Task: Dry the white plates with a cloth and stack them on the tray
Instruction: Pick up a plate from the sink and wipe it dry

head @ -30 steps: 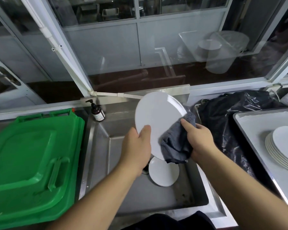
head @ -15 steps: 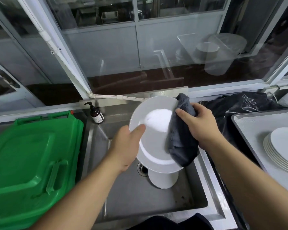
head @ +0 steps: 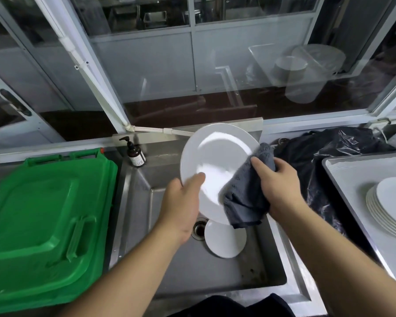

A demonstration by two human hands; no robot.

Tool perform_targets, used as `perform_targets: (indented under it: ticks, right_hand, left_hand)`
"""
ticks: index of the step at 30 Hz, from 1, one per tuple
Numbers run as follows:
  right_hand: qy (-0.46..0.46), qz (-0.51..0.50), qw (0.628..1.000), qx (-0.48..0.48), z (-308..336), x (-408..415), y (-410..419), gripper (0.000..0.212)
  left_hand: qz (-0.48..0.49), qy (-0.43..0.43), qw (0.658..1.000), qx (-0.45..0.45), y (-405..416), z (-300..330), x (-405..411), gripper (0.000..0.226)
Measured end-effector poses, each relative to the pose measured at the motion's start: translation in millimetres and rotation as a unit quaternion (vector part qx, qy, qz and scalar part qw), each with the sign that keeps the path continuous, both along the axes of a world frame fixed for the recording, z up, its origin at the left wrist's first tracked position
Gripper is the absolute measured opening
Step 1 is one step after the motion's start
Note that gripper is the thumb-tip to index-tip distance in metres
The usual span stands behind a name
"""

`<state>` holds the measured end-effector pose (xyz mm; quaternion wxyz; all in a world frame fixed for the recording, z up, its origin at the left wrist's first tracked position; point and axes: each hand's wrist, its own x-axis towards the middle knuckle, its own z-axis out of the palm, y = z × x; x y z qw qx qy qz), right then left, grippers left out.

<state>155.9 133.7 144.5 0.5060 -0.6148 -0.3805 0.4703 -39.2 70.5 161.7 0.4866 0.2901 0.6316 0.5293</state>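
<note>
Holding a white plate [head: 215, 165] tilted up over the sink [head: 169, 266], we grip its lower left rim with our left hand [head: 181, 207], thumb lying across the plate's face and the other fingers hidden behind it. Our right hand [head: 277, 181] is curled round a dark grey cloth [head: 242, 197], pressing it against the plate's right side; the cloth hangs down past the plate's lower edge. Below, in the basin, a second white plate [head: 225, 240] lies flat just beside the drain [head: 199, 228], partly covered from our view by the held plate and the cloth. Off to the right, a tray [head: 352, 170] sits on the desk with a stack of white plates [head: 389, 207] on it, well apart from the plate in our hands. Between the sink and the tray lies a crumpled black plastic bag [head: 318, 152]. On the sink's back left corner stands a brown pump bottle [head: 135, 153], upright. A green plastic lid [head: 44, 216] covers the space to the left of the sink. Behind everything runs a glass window with white frames [head: 92, 72]
</note>
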Motion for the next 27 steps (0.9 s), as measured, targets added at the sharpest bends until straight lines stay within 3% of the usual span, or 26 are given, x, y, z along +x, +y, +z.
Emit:
perform_targets:
  ticks: [3,6,11,16,18,23,27]
  right_hand:
    - [-0.126,0.096,0.982,0.101,18,16,9,0.009]
    - [-0.171,0.167,0.961,0.141,32,18,13,0.015]
    - [-0.134,0.08,0.98,0.124,28,4,9,0.012]
    - [0.064,-0.059,0.995,-0.044,5,-25,-11,0.024]
    - [0.088,-0.065,0.992,-0.062,0,-27,-14,0.02]
    - [0.072,-0.029,0.996,-0.041,4,-14,-7,0.015]
    - [-0.062,0.061,0.995,0.054,18,2,1,0.012]
  left_hand:
    - [-0.065,0.013,0.998,0.011,13,8,-25,0.025]
    - [-0.163,0.047,0.985,-0.006,16,14,-37,0.026]
    - [-0.118,0.107,0.987,0.033,13,18,-31,0.054]
    - [0.031,0.087,0.996,0.018,6,11,-8,0.044]
    - [0.045,0.072,0.996,0.014,1,5,-2,0.038]
    - [0.012,-0.04,0.999,-0.018,-2,3,-4,0.031]
    - [-0.034,-0.027,0.999,-0.022,4,15,-27,0.005]
